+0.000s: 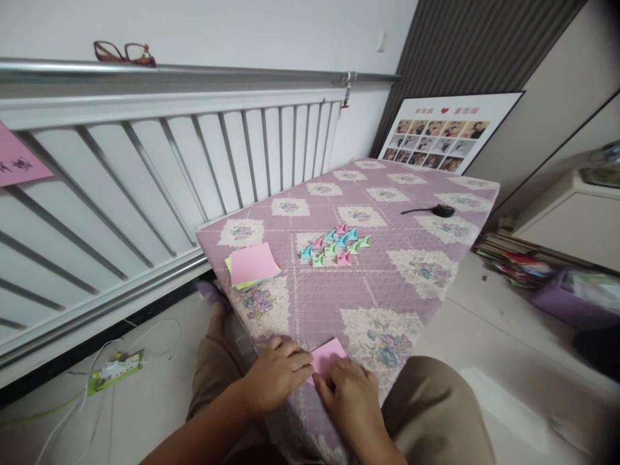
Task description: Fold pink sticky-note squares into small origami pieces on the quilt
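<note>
Left hand [277, 372] and right hand [353, 392] touch pink paper [328, 351] on the tabletop [320, 303]. Whether either grip pinches it, we cannot tell.

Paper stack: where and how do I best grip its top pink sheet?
I'd probably pinch the top pink sheet at its far right corner, coming from the right: no other colour shows past its far edge, while yellow paper pokes out on the near side. The sheet looks flat, so ease the corner up first.

Paper sheet [329, 352] before folded figures [330, 249]
</note>
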Tool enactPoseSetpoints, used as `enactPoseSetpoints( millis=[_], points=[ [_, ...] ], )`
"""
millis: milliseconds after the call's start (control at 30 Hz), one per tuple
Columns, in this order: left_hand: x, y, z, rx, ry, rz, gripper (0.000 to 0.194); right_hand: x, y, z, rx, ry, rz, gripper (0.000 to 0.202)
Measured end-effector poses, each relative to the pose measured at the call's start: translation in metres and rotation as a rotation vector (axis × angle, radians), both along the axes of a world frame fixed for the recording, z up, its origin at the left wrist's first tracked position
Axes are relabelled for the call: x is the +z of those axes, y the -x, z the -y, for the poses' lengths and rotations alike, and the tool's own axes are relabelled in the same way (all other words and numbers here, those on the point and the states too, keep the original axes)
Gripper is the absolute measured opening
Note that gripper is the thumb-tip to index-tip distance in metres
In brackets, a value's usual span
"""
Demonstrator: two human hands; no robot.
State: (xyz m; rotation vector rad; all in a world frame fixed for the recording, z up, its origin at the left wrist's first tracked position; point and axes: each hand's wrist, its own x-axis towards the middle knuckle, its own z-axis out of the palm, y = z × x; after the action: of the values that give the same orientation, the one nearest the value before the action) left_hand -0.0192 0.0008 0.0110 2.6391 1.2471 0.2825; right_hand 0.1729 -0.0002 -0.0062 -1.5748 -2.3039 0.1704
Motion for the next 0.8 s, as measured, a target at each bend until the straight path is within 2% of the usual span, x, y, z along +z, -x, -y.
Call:
enactPoseSetpoints(
  millis=[167, 300, 467, 633, 800],
  points=[
    [0.000, 0.002, -0.002, -0.024, -0.001, -0.009, 0.024, -0.010, -0.011, 0.001, 0.047, -0.042, -0.072, 0.010],
    [-0.001, 0.002, -0.002, -0.035, -0.038, -0.003, 0.023, -0.010, -0.012, 0.006, 0.132, -0.074, -0.098, 0.009],
    [-0.004, 0.004, -0.003, -0.041, -0.049, -0.021, 0.022, -0.016, -0.003, 0.017, 0.305, -0.170, -0.071, 0.024],
    [-0.007, 0.011, -0.001, -0.045, -0.069, -0.005, 0.021, -0.027, -0.007, 0.020, 0.340, -0.156, 0.017, 0.037],
    [-0.014, 0.018, 0.014, -0.022, -0.176, -0.068, 0.024, -0.027, -0.007, 0.020, 0.344, -0.188, 0.073, 0.045]
  ],
)
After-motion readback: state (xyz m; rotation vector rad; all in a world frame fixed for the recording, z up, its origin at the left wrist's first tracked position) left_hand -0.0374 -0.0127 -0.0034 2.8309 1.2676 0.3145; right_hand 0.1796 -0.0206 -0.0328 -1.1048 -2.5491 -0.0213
